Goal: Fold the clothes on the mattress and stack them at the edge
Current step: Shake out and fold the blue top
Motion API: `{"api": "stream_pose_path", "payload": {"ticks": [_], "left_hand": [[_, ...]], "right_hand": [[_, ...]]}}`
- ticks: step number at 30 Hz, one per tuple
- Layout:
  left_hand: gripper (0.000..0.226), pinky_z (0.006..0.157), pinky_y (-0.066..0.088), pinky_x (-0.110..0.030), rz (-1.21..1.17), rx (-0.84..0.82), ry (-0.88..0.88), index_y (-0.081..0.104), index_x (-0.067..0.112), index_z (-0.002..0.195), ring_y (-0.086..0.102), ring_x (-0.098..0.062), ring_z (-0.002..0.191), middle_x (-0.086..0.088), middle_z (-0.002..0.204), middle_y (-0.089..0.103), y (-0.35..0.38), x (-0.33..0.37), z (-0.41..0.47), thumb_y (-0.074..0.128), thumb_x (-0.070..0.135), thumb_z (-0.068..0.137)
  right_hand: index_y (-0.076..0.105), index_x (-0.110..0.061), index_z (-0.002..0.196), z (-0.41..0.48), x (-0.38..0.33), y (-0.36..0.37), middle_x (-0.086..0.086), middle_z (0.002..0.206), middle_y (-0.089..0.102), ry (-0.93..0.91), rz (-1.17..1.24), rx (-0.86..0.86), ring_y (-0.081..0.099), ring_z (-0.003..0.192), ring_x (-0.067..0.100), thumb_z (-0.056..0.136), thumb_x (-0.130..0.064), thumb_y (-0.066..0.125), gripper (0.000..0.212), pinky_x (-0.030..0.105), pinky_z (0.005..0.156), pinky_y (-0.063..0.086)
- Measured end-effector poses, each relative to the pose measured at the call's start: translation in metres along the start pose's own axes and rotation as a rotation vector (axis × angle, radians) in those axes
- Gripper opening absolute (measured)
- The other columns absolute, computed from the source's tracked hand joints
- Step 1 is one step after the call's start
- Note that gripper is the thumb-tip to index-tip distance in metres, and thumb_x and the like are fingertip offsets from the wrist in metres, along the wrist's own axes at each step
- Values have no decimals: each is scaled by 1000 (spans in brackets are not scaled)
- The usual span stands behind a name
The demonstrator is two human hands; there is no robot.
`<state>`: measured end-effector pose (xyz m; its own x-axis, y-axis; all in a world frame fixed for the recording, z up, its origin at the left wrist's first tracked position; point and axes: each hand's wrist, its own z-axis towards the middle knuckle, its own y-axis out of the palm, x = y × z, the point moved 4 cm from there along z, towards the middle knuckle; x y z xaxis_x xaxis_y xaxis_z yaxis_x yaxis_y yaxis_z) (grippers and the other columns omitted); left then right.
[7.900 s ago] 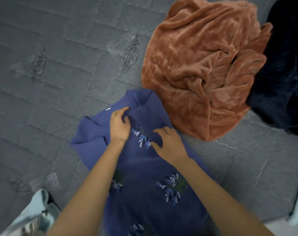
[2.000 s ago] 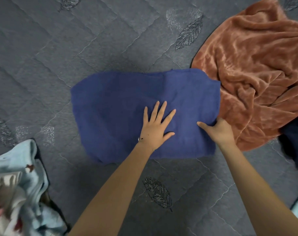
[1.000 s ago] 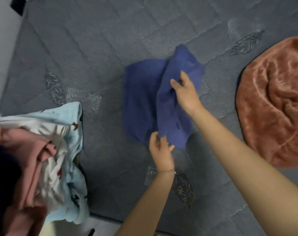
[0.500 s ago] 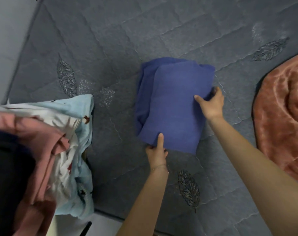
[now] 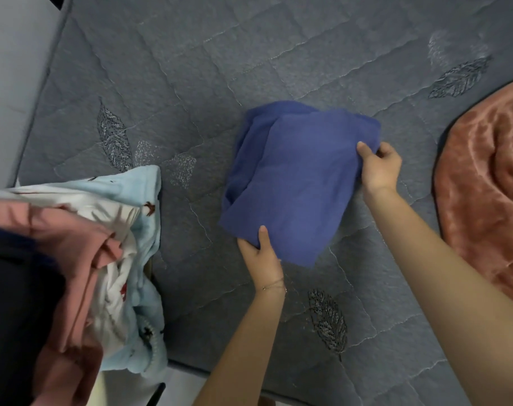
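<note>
Right now your left hand (image 5: 261,256) pinches the near corner of the folded blue garment (image 5: 296,183). The thumb lies on top and the other fingers are tucked under the cloth, out of sight. There's a thin bracelet (image 5: 272,284) on that wrist.

Your right hand (image 5: 379,168) grips the garment's right edge, up near the far corner. Its thumb is on top and its fingers (image 5: 388,149) curl round the fold.

The garment is folded to a rough rectangle, turned at an angle, with loose layers bunched along its left side. It sits mid-way across the grey quilted mattress (image 5: 220,68). Can't tell if it's resting flat or lifted slightly off the surface.

The stack of clothes (image 5: 73,244) is to your left, at the near edge of the mattress and well apart from the blue garment. It has a light blue printed piece (image 5: 145,183) at the bottom, then a white printed one (image 5: 114,273), then a pink one (image 5: 59,230). A dark piece (image 5: 12,303) is closest to the camera. The light blue piece hangs over the near edge.

The rust-coloured fleece blanket (image 5: 483,186) is crumpled at the right, near your right hand but not touching it.
</note>
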<state>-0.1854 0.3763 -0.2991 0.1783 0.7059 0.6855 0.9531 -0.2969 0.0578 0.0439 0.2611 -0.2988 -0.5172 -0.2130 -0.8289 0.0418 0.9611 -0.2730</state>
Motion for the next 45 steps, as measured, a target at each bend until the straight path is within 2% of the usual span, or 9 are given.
{"api": "stream_pose_path", "payload": {"ticks": [7,10,16,23,26,32,38,41,45], "left_hand": [[32,61,59,-34,55,-126,-314,52,29,119,68,-14,95,3,119,64,-10,-64,-62,55,9,95],[41,70,58,-40,62,-78,-444,43,12,132,61,-33,111,-13,133,55,-15,-75,-69,57,7,94],[67,102,44,-52,329,65,-245,26,2,136,52,-31,120,-17,139,43,-32,-43,-37,70,11,86],[30,80,54,-37,601,-195,-329,60,3,115,62,-23,91,-11,111,65,-27,-26,-17,67,18,89],[19,57,52,-23,537,-180,-337,60,10,107,60,-11,76,1,91,63,-24,-15,-17,66,15,89],[28,57,59,-31,277,-262,-418,57,10,112,67,-19,84,-4,103,66,25,22,-10,69,15,87],[22,50,57,-27,134,-198,-346,59,3,107,67,-16,66,-6,90,66,103,56,11,64,19,91],[30,59,59,-28,137,-240,-255,55,-1,117,66,-21,82,-14,102,63,133,66,26,57,21,96],[32,88,53,-30,515,-309,221,52,-3,125,61,-22,102,-19,119,61,138,67,33,55,8,96]], "right_hand": [[56,-15,78,-18,11,-62,-5,73,54,-54,-17,70,48,60,-7,90,-13,64,14,13,64,42],[59,2,114,-38,53,-77,10,108,65,105,-189,-3,60,95,12,88,-23,69,37,27,87,48],[60,-3,114,-118,114,-102,11,114,66,270,-430,-22,62,106,29,80,-38,76,51,39,86,48],[61,-1,102,-164,142,-99,12,103,66,529,-71,-71,62,80,17,88,-7,67,17,28,63,58],[61,-8,100,-164,134,-102,3,95,66,603,150,-29,63,80,12,87,-12,68,16,24,58,55],[61,-12,103,-127,83,-91,-1,87,69,609,412,-3,66,70,5,85,-17,70,21,21,54,53],[65,-13,90,-68,24,-66,-4,77,73,545,601,-43,70,66,8,90,-15,64,2,20,54,54],[61,-11,102,-40,10,-55,5,92,68,521,616,-55,67,79,17,96,-23,55,15,24,64,57],[59,-11,108,-26,12,-58,0,100,64,285,217,37,59,98,16,94,-26,61,21,17,80,49]]}}
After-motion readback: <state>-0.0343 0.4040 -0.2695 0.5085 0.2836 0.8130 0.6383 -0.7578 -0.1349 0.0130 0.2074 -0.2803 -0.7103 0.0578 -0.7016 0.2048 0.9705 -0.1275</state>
